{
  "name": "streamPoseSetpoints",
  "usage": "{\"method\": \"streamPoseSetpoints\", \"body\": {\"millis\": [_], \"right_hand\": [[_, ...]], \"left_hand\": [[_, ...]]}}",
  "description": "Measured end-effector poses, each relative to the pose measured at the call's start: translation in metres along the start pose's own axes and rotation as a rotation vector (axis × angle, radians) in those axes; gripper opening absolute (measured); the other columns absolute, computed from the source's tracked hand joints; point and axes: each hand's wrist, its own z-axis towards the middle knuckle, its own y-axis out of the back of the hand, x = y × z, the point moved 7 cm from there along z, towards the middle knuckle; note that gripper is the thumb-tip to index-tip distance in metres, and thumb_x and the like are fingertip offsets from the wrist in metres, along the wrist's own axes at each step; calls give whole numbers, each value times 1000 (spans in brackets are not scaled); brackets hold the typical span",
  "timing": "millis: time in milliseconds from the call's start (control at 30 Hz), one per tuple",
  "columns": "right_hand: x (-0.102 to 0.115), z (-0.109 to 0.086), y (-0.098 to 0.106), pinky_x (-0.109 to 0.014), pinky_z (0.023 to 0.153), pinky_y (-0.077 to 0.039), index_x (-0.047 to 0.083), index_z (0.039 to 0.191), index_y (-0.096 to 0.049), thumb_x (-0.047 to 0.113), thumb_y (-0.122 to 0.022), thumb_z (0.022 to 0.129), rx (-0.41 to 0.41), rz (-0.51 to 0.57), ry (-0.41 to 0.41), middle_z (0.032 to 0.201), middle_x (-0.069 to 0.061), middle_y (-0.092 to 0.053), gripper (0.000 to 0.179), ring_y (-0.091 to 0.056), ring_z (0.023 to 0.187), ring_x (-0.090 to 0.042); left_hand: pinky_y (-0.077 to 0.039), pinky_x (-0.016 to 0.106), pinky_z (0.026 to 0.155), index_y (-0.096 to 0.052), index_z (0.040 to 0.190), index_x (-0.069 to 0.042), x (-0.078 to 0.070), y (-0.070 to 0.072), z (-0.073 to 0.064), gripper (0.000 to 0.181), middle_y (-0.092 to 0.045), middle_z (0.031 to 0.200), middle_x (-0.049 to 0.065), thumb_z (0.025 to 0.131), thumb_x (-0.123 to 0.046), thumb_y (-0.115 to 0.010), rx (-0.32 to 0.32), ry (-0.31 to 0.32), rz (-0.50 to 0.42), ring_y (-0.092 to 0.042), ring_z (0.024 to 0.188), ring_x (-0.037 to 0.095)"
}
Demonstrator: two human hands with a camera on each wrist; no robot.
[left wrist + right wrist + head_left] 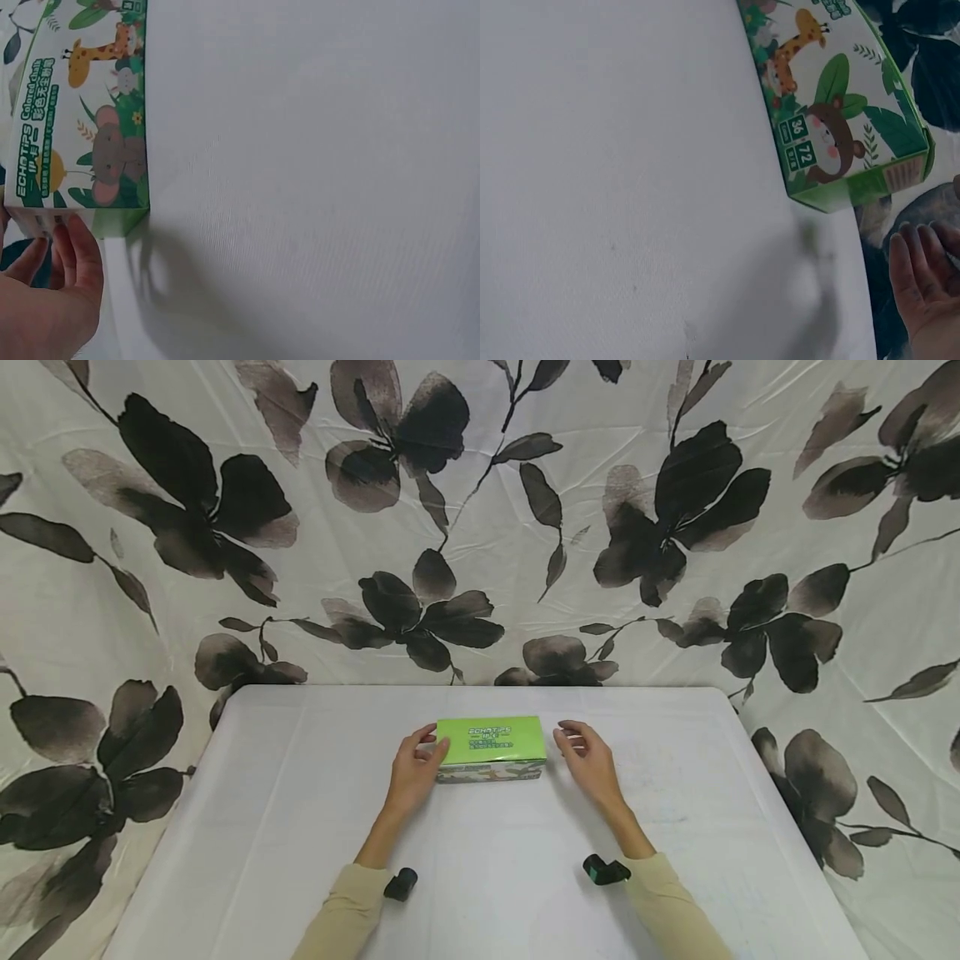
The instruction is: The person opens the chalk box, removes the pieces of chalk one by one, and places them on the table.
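A green chalk box (491, 743) lies on the white table, its animal-printed side facing the front. Printed on that side, "Colored chalk" reads clearly on the box (97, 112) in the left wrist view. My left hand (416, 770) touches the box's left end with relaxed fingers; in its wrist view, the fingertips (79, 232) rest against the end panel. Apart from the box's right end, my right hand (590, 764) hovers with loosely bent fingers and holds nothing. The right wrist view shows that hand (930, 285) beside the barcode end of the box (832, 127).
The white table (480, 877) reaches back to a floral-patterned cloth (525, 527) hanging behind and at both sides. Small black devices sit at the left wrist (401, 884) and right wrist (606, 869), beside beige sleeves (345, 902).
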Motion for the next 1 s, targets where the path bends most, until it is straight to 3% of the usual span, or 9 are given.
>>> {"method": "streamPoseSetpoints", "body": {"millis": [300,633,767,1000], "right_hand": [[-2,-7,-10,-27,87,-53,9,129,-67,35,-67,102,36,52,-29,114,-8,-67,37,-64,99,-20],[-18,-11,-13,-18,89,-48,3,137,-61,25,-67,103,60,198,-86,123,-16,-62,41,-59,103,-18],[-9,-16,-11,-17,90,-46,-1,139,-57,20,-63,104,78,198,-114,126,-19,-60,41,-58,105,-18],[-23,-23,-9,-17,89,-47,2,137,-60,24,-66,103,73,242,-84,122,-15,-61,40,-59,102,-13]], "left_hand": [[-49,22,71,-57,144,-6,-2,-14,-8,49,-57,126,14,101,-27,-69,20,-17,-60,-58,92,19],[-47,24,75,-56,145,-11,0,-22,-12,50,-56,129,11,102,-32,-67,27,-7,-91,-54,94,18],[-46,23,73,-55,146,-13,4,-24,-16,51,-55,130,9,102,-34,-66,28,12,-96,-53,92,17],[-47,23,72,-53,147,-12,7,-28,-25,51,-52,131,10,103,-33,-66,53,7,-129,-52,91,17]]}}
